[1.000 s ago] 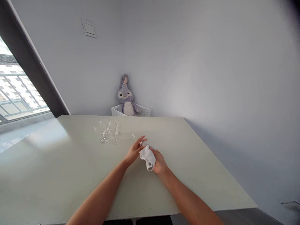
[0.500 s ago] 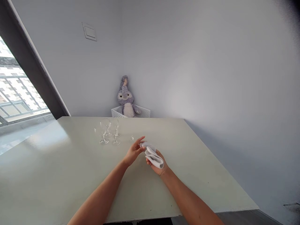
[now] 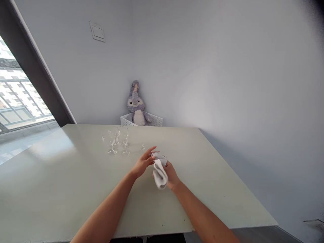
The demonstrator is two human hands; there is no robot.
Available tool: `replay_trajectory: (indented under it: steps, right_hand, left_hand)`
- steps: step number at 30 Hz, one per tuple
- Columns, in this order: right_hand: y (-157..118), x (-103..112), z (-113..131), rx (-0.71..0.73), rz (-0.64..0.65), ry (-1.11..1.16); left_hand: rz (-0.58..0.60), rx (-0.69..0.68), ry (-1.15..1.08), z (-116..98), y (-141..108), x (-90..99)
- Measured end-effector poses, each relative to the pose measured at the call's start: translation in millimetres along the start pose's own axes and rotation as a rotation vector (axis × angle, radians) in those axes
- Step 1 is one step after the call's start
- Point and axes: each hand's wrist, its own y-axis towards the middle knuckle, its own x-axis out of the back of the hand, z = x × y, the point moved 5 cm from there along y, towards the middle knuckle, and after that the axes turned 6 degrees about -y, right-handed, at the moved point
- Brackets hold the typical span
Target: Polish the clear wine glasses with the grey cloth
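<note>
My left hand [image 3: 143, 165] has its fingers closed around a clear glass [image 3: 162, 156] lying on its side above the table; its lower part is hidden by the fingers. My right hand [image 3: 172, 175] grips a folded white cloth [image 3: 160, 175], which is pressed to the near side of the glass and hangs down in a loop. Just beyond my left fingers shows a small clear glass shape [image 3: 143, 147]; whether it belongs to the held glass I cannot tell. Several stemmed glasses [image 3: 125, 152] stand upright in a cluster farther left.
The pale table [image 3: 215, 189] reaches back to a corner of grey walls. Behind its far edge, a purple plush toy [image 3: 138, 117] sits in a white perforated basket [image 3: 158, 121]. A light switch [image 3: 97, 32] is on the wall, and a window [image 3: 17, 91] is at left.
My right hand has turned the cloth, so its folded end has swung left and downward. The glass stays in my left hand, nearly in the same place.
</note>
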Motion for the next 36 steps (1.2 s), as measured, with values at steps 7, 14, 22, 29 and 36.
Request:
replay_trajectory:
  steps: [7,14,22,29,36]
  right_hand:
    - [-2,2,3,0.378,-0.123,-1.006]
    - [11,34,13,0.202,-0.178,-0.645]
    - [8,53,32,0.078,0.155,-0.177]
    - [7,97,47,0.325,-0.325,-0.223]
    - [-12,8,57,0.810,-0.136,-1.322]
  left_hand:
    - [-0.113,0.018,0.338,7,4,6.7]
    - [-0.250,-0.492,1.390,-26,-8,-2.6]
    - [-0.045,-0.451,1.603,-12,-1,-4.2]
    - [-0.364,0.063,1.256,-11,1,28.7]
    - [-0.149,0.001,1.325,12,-1,-3.2]
